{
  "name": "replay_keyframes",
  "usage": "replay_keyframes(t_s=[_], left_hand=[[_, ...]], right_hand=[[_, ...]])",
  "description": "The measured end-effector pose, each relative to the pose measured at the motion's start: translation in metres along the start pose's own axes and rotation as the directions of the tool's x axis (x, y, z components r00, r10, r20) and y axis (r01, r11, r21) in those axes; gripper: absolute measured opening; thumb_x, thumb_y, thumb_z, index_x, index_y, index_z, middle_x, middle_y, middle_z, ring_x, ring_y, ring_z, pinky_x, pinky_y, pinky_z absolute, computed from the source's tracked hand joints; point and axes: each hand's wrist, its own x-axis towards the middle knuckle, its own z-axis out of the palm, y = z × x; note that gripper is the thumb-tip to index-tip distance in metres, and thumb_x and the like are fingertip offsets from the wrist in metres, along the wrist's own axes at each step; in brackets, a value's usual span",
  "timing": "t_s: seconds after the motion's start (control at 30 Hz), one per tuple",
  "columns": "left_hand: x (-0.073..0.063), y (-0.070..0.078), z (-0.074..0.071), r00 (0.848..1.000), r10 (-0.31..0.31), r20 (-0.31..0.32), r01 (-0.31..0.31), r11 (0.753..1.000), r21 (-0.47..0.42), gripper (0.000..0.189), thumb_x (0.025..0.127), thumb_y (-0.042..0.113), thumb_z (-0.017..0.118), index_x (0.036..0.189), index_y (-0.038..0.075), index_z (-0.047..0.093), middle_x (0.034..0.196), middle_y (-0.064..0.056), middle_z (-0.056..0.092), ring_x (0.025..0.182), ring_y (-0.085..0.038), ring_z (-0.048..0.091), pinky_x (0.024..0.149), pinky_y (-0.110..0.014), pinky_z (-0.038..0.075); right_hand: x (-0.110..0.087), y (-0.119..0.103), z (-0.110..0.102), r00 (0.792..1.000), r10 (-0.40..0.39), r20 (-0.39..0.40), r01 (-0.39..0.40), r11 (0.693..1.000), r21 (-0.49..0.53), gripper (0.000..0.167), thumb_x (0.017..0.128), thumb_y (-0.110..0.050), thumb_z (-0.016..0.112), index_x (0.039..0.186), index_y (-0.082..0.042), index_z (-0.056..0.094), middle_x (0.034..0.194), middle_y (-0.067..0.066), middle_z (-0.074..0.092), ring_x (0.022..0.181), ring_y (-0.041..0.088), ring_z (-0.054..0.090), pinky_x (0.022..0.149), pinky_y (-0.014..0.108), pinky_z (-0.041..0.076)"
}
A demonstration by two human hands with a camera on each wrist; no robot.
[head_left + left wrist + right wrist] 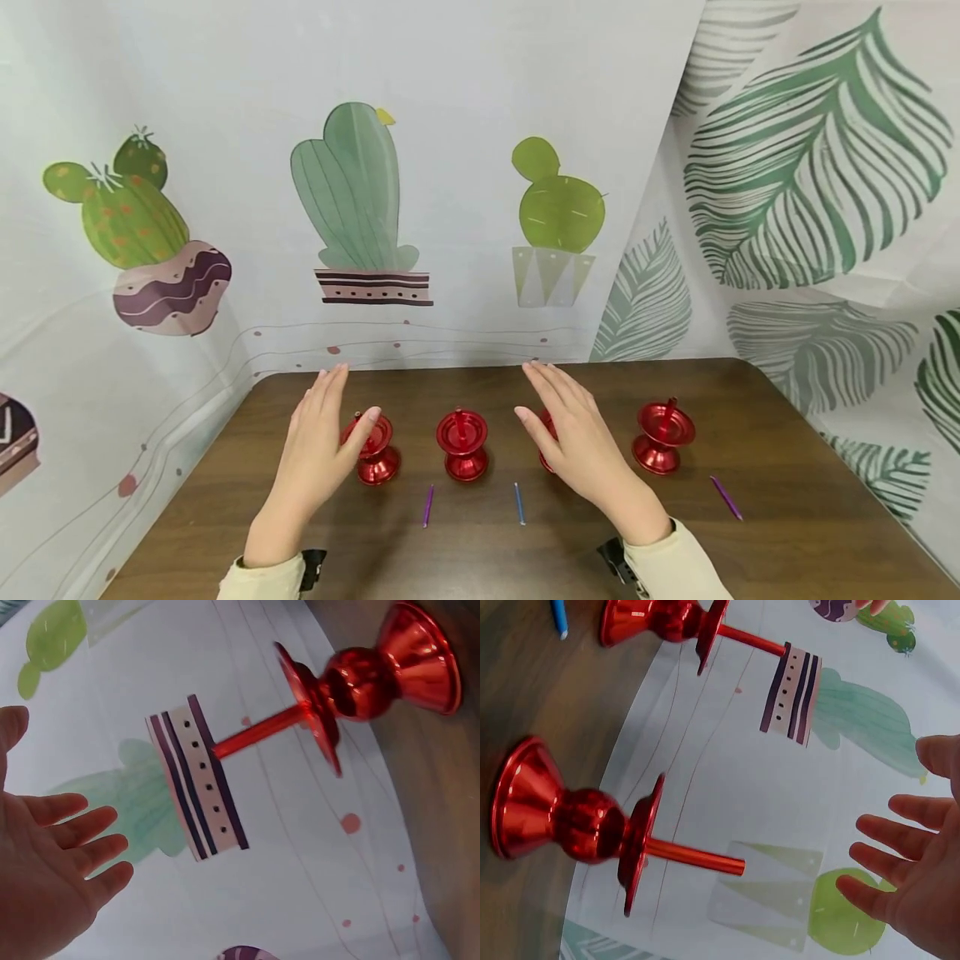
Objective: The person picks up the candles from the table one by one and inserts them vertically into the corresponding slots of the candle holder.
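Observation:
My left hand (318, 446) is held up over the table with its fingers straight and nothing in it. It partly covers the leftmost red metal candle holder (378, 467) in the head view. That holder (360, 684) stands upright, with a dish and a thin central tube, apart from the hand in the left wrist view. My right hand (588, 454), also empty with fingers extended, hides most of another red holder (550, 427). In the right wrist view this holder (592, 825) is apart from the fingers. Between the hands stands one more red holder (465, 458).
Farther right is another red candle holder (660, 450). Thin candle-like sticks lie in front: a purple one (428, 506), a blue one (519, 503) and a purple one (726, 497) at right. The brown table (465, 567) meets a printed cloth (465, 192) behind.

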Motion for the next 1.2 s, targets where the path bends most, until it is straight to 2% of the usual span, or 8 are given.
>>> replay_keyframes(t_s=[0.2, 0.4, 0.57, 0.67, 0.87, 1.2], left_hand=[[-0.009, -0.015, -0.001, 0.998, -0.059, 0.031, 0.061, 0.997, -0.047, 0.066, 0.093, 0.029, 0.063, 0.141, -0.008, 0.037, 0.145, -0.027, 0.038, 0.135, -0.045, 0.029, 0.105, -0.063, 0.024], [-0.013, -0.03, 0.003, 0.997, -0.056, 0.051, 0.059, 0.996, -0.065, 0.063, 0.092, 0.025, 0.064, 0.139, -0.009, 0.04, 0.142, -0.028, 0.041, 0.133, -0.047, 0.032, 0.104, -0.065, 0.024], [-0.013, -0.039, 0.003, 0.993, -0.072, 0.098, 0.081, 0.992, -0.093, 0.061, 0.093, 0.026, 0.064, 0.139, -0.008, 0.041, 0.14, -0.032, 0.04, 0.131, -0.051, 0.033, 0.103, -0.067, 0.024], [-0.014, -0.044, 0.003, 0.984, -0.096, 0.147, 0.113, 0.987, -0.111, 0.062, 0.094, 0.028, 0.062, 0.14, -0.007, 0.041, 0.141, -0.034, 0.038, 0.131, -0.053, 0.031, 0.103, -0.068, 0.025], [-0.017, -0.053, 0.011, 0.963, -0.135, 0.233, 0.168, 0.978, -0.125, 0.063, 0.096, 0.031, 0.059, 0.142, -0.007, 0.038, 0.144, -0.033, 0.035, 0.134, -0.05, 0.029, 0.105, -0.065, 0.027], [-0.021, -0.064, 0.023, 0.949, -0.088, 0.304, 0.143, 0.976, -0.164, 0.061, 0.095, 0.027, 0.062, 0.142, -0.003, 0.04, 0.144, -0.026, 0.04, 0.135, -0.046, 0.032, 0.105, -0.062, 0.03]], right_hand=[[0.003, -0.006, 0.007, 1.0, -0.013, 0.0, 0.013, 0.998, 0.054, 0.058, 0.092, -0.023, 0.065, 0.144, -0.009, 0.043, 0.144, 0.01, 0.047, 0.135, 0.031, 0.039, 0.107, 0.055, 0.031], [0.005, -0.012, 0.012, 1.0, -0.015, 0.022, 0.013, 0.996, 0.09, 0.055, 0.095, -0.027, 0.061, 0.145, -0.011, 0.043, 0.144, 0.009, 0.047, 0.135, 0.029, 0.039, 0.107, 0.054, 0.032], [0.009, -0.02, 0.02, 0.999, -0.019, 0.05, 0.013, 0.993, 0.118, 0.055, 0.095, -0.028, 0.061, 0.145, -0.011, 0.042, 0.145, 0.008, 0.046, 0.136, 0.028, 0.039, 0.108, 0.054, 0.032], [0.011, -0.025, 0.025, 0.996, -0.023, 0.081, 0.011, 0.989, 0.146, 0.056, 0.096, -0.029, 0.059, 0.145, -0.011, 0.042, 0.146, 0.008, 0.045, 0.136, 0.028, 0.039, 0.109, 0.053, 0.031], [0.009, -0.034, 0.035, 0.99, -0.022, 0.139, -0.005, 0.982, 0.19, 0.055, 0.097, -0.029, 0.058, 0.146, -0.009, 0.041, 0.147, 0.008, 0.044, 0.136, 0.026, 0.038, 0.109, 0.052, 0.031], [0.006, -0.044, 0.05, 0.984, -0.049, 0.172, 0.01, 0.976, 0.22, 0.055, 0.097, -0.031, 0.056, 0.146, -0.01, 0.041, 0.146, 0.007, 0.045, 0.136, 0.026, 0.04, 0.109, 0.05, 0.033]])
